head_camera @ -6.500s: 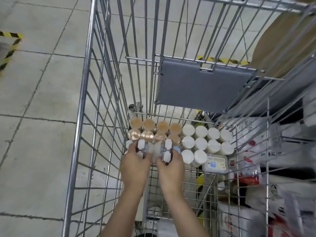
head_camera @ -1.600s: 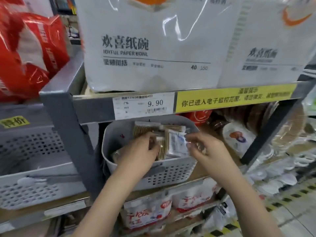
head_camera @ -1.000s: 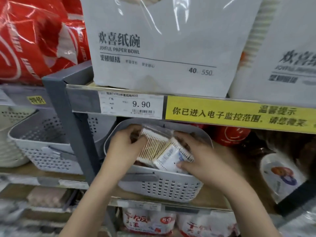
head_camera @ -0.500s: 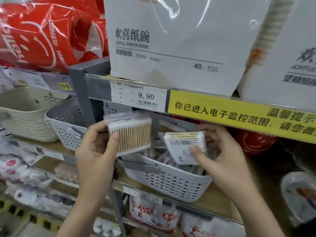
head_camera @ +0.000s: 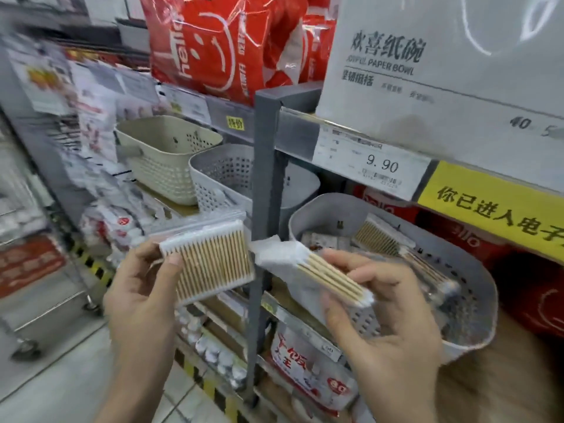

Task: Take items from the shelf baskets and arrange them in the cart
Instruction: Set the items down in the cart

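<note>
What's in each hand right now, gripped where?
Left hand pinches a cotton swab pack by its left edge. Right hand holds another swab pack, seen edge-on, at its lower-right end.

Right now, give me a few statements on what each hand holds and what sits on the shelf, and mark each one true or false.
1. The left hand holds a flat pack of cotton swabs. True.
2. The right hand is empty. False: it holds a second swab pack, seen edge-on.
3. The grey basket behind the right hand still contains swab packs. True.
4. The price tag reads 19.90. False: it reads 9.90.
5. The beige basket stands right of the grey shelf post. False: it stands left of it.
</note>
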{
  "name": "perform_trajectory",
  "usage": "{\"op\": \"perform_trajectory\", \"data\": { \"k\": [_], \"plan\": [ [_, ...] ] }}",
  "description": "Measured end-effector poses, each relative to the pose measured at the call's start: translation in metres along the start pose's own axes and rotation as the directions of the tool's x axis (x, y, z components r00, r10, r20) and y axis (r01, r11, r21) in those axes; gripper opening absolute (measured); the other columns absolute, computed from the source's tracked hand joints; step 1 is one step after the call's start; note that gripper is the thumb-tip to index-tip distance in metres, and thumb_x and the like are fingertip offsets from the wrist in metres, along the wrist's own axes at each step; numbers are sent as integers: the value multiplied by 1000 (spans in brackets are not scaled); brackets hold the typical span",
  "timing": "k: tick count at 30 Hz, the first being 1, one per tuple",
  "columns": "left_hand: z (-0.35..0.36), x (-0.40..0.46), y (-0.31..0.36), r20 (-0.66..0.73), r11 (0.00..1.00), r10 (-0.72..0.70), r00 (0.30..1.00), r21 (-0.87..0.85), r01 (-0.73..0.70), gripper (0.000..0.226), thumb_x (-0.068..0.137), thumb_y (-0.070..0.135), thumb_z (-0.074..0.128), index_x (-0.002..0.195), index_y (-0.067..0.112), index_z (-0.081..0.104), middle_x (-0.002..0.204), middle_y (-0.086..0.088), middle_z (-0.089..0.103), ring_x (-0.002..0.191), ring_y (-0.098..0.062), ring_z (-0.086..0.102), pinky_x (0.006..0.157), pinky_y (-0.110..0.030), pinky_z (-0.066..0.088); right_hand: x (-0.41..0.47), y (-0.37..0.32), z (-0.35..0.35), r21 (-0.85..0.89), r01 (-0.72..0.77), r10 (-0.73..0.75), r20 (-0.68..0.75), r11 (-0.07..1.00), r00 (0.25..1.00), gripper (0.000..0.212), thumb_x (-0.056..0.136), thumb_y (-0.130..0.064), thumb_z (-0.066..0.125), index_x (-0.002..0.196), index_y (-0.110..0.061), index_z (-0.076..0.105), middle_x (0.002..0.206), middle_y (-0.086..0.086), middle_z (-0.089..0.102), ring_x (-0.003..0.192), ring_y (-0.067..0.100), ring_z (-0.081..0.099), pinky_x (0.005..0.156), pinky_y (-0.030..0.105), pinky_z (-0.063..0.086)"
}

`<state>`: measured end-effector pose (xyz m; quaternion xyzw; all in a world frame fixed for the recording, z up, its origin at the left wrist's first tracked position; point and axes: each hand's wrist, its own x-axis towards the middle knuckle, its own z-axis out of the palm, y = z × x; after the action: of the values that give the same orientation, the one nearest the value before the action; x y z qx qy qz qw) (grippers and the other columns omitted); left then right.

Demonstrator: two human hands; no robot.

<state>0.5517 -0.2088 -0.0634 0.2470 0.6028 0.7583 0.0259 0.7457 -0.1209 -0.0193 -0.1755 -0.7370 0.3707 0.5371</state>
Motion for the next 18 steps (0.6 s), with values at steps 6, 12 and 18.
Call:
{"op": "perform_trajectory", "data": {
  "k": [6, 12, 18],
  "plan": [
    [-72, 17, -20, -209, 995, -90, 974, 27, 98, 20, 81, 42, 60, 97, 31, 66, 91, 9, 68, 86, -15, 63, 75, -36, 51, -13, 19, 83, 223, -429, 406, 142, 876, 903, 31, 73, -25, 81, 83, -39, 56, 87, -9, 73, 75, 5, 68, 61, 17, 52],
    [-148, 47, -28, -364, 984, -158, 918, 22, 178, 17, 93, 20, 57, 94, 32, 70, 90, 9, 70, 84, -12, 64, 74, -33, 51, -3, 42, 179, 338, -699, 606, 349, 630, 715, 36, 77, -1, 74, 97, -29, 66, 93, -7, 75, 85, 12, 72, 66, 22, 57],
    [-235, 89, -32, -465, 961, -243, 851, 4, 277, 17, 91, 16, 59, 97, 29, 67, 90, 7, 74, 84, -12, 69, 76, -34, 51, -2, 51, 288, 214, -790, 626, 507, 575, 593, 35, 77, -8, 71, 92, -40, 72, 95, -6, 75, 89, 16, 72, 80, 42, 57]
  ]
}}
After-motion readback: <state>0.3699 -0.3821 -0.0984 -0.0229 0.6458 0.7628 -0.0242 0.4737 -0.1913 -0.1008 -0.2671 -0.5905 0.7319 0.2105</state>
